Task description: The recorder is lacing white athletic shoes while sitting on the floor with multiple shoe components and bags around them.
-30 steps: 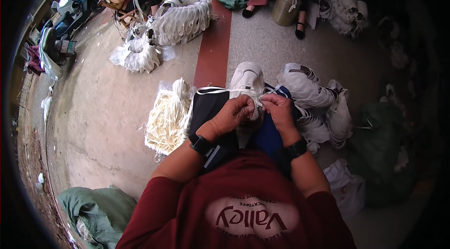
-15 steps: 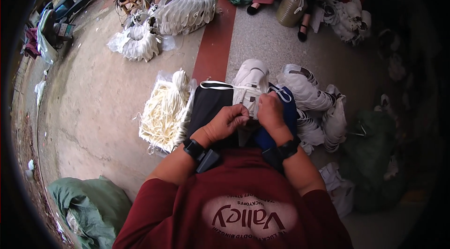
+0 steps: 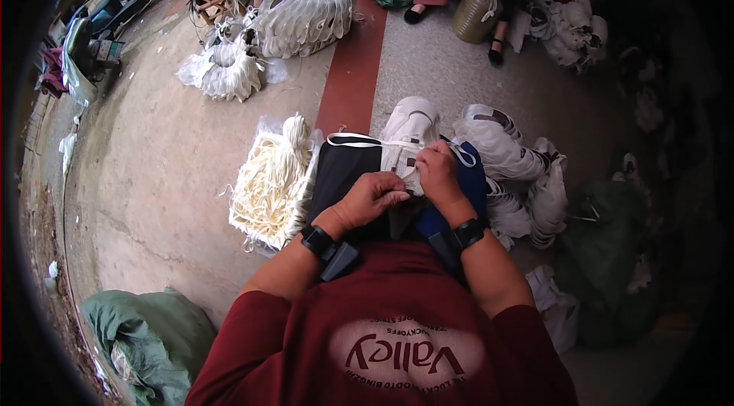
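On my lap lies a white shoe upper [image 3: 410, 117], toe pointing away from me, partly covered by my fingers. A flat white shoelace [image 3: 353, 135] crosses it, with one length trailing left over dark cloth and a loop lying to the right on blue cloth. My left hand [image 3: 373, 198] is closed in a pinch at the near left edge of the upper; what its fingertips grip is hidden. My right hand [image 3: 439, 173] is closed at the opposite edge, pinching the lace just above the eyelet rows.
Left of my lap stands a tray [image 3: 312, 169] heaped with cream laces [image 3: 267, 190]. More white uppers [image 3: 497, 142] lie at my right. Green sacks [image 3: 153, 337] flank me. Ahead are bundled uppers [image 3: 306, 20], two seated people and a parked scooter [image 3: 115, 4].
My right hand has lifted slightly up and left over the upper, drawing the lace. My left hand stays nearly in place. The upper has barely moved.
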A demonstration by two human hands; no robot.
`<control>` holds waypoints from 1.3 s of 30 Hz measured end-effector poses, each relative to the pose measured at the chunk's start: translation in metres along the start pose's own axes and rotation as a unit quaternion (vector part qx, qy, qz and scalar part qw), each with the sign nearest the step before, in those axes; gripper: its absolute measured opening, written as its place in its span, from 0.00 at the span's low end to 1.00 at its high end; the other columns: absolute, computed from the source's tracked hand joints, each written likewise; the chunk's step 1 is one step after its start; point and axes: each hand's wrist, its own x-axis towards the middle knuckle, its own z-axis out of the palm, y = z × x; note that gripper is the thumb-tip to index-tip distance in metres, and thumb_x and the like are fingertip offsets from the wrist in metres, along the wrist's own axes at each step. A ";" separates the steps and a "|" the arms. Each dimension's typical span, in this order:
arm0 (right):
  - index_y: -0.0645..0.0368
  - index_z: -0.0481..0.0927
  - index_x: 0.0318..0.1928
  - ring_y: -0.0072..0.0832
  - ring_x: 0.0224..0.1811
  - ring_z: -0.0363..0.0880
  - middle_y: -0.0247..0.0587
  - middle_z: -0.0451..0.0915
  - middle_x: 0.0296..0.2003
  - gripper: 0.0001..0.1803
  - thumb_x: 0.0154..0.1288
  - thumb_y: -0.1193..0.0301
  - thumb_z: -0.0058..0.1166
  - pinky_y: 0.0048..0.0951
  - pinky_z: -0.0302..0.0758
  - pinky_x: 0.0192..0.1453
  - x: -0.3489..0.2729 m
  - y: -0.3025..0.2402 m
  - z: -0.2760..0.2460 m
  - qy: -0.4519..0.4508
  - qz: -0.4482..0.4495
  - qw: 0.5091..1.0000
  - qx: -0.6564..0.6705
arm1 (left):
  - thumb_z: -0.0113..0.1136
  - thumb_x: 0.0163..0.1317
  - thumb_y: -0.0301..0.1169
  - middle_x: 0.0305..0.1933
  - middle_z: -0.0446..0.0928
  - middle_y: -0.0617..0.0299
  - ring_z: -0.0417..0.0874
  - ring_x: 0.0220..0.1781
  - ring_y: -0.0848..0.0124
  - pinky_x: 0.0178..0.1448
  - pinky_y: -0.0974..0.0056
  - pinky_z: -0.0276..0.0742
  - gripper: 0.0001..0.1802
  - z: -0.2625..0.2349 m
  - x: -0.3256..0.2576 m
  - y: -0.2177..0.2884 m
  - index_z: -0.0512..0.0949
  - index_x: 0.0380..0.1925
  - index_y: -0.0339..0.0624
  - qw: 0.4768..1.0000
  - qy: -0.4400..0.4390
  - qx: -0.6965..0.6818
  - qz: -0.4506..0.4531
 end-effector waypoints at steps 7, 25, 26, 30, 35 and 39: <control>0.62 0.78 0.26 0.43 0.37 0.73 0.47 0.72 0.30 0.05 0.44 0.81 0.57 0.38 0.72 0.42 -0.009 -0.004 0.005 0.065 0.047 0.997 0.018 | 0.58 0.55 0.29 0.33 0.77 0.54 0.80 0.33 0.54 0.36 0.59 0.76 0.05 -0.003 0.032 -0.001 0.79 0.31 0.42 0.936 0.132 0.326 -0.009; 0.60 0.80 0.26 0.41 0.38 0.72 0.45 0.72 0.29 0.05 0.43 0.78 0.59 0.38 0.70 0.44 -0.012 0.009 0.016 0.098 0.059 0.993 0.010 | 0.56 0.50 0.32 0.27 0.81 0.51 0.83 0.34 0.56 0.38 0.57 0.79 0.08 -0.004 0.078 0.022 0.80 0.27 0.41 0.819 -0.126 0.558 -0.042; 0.60 0.81 0.27 0.42 0.39 0.72 0.45 0.72 0.29 0.06 0.44 0.78 0.59 0.38 0.70 0.45 -0.014 0.011 0.015 0.095 0.054 0.994 0.021 | 0.55 0.50 0.32 0.29 0.80 0.50 0.83 0.32 0.55 0.37 0.56 0.79 0.08 -0.005 0.076 0.019 0.79 0.27 0.39 0.827 -0.101 0.551 -0.040; 0.62 0.82 0.32 0.39 0.40 0.72 0.45 0.72 0.34 0.11 0.43 0.81 0.59 0.34 0.71 0.46 -0.019 0.006 0.006 0.076 0.026 0.996 0.030 | 0.54 0.50 0.30 0.29 0.79 0.47 0.82 0.30 0.52 0.35 0.54 0.78 0.08 -0.007 0.065 0.006 0.77 0.26 0.36 0.852 -0.023 0.522 -0.011; 0.57 0.81 0.38 0.43 0.43 0.71 0.48 0.70 0.39 0.16 0.42 0.78 0.62 0.37 0.69 0.50 -0.020 0.000 -0.003 0.041 0.019 0.997 0.060 | 0.55 0.51 0.30 0.28 0.78 0.46 0.81 0.29 0.50 0.34 0.51 0.77 0.08 -0.015 0.062 -0.003 0.76 0.25 0.35 0.878 -0.045 0.476 0.011; 0.55 0.82 0.38 0.43 0.43 0.71 0.48 0.70 0.39 0.17 0.43 0.78 0.62 0.38 0.70 0.47 -0.021 0.005 0.002 0.054 0.015 0.998 0.039 | 0.55 0.53 0.31 0.28 0.78 0.47 0.80 0.31 0.49 0.35 0.51 0.76 0.08 -0.018 0.060 -0.005 0.75 0.25 0.37 0.911 -0.030 0.410 -0.026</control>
